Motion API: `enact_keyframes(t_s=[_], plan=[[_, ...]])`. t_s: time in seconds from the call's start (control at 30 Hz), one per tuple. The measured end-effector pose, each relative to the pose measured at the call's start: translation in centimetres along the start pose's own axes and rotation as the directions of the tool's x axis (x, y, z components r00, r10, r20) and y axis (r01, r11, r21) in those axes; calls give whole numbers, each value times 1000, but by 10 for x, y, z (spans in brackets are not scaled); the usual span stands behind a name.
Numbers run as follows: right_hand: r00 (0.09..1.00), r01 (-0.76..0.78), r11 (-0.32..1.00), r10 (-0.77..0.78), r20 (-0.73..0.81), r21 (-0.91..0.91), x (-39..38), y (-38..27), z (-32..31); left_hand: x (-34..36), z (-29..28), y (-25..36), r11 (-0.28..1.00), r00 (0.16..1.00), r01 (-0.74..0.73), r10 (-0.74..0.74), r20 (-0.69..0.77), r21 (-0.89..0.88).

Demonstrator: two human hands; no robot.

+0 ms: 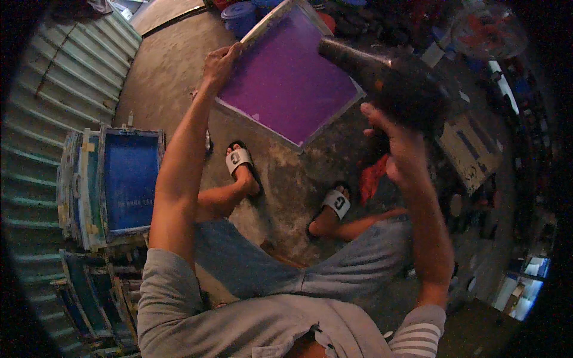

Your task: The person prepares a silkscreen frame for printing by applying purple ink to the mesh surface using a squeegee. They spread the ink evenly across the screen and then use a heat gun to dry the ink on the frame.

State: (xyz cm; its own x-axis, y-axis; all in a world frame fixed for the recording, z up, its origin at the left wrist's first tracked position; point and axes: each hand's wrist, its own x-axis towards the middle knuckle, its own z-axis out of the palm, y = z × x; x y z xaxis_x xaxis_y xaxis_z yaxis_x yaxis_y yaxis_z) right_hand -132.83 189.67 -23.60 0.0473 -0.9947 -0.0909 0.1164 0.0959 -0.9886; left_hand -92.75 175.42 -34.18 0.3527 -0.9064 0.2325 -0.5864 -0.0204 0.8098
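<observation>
A silk-screen frame (292,77) with a smooth purple coating is held tilted ahead of me, one corner towards my feet. My left hand (221,67) grips its left edge, fingers curled over the rim. In my right hand (399,146) is a dark hair dryer (397,77), its nozzle pointing left and lying across the screen's right side in this view. Whether the nozzle touches the screen I cannot tell. The dryer's handle is mostly lost in shadow behind my fingers.
Several screen frames (132,185) lean upright at my left, with more frames (89,292) below them. Behind these rises a corrugated metal wall (65,101). A blue bucket (240,19) stands far ahead. To the right are a fan (489,30), a flat board (471,149) and red cloth (373,178).
</observation>
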Motion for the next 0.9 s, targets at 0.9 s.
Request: enact_keyframes(t_s=[0.9], plan=[[995, 87, 992, -91, -43, -86, 48, 30, 7, 8, 2, 13, 972, 998, -48, 53, -16, 232]])
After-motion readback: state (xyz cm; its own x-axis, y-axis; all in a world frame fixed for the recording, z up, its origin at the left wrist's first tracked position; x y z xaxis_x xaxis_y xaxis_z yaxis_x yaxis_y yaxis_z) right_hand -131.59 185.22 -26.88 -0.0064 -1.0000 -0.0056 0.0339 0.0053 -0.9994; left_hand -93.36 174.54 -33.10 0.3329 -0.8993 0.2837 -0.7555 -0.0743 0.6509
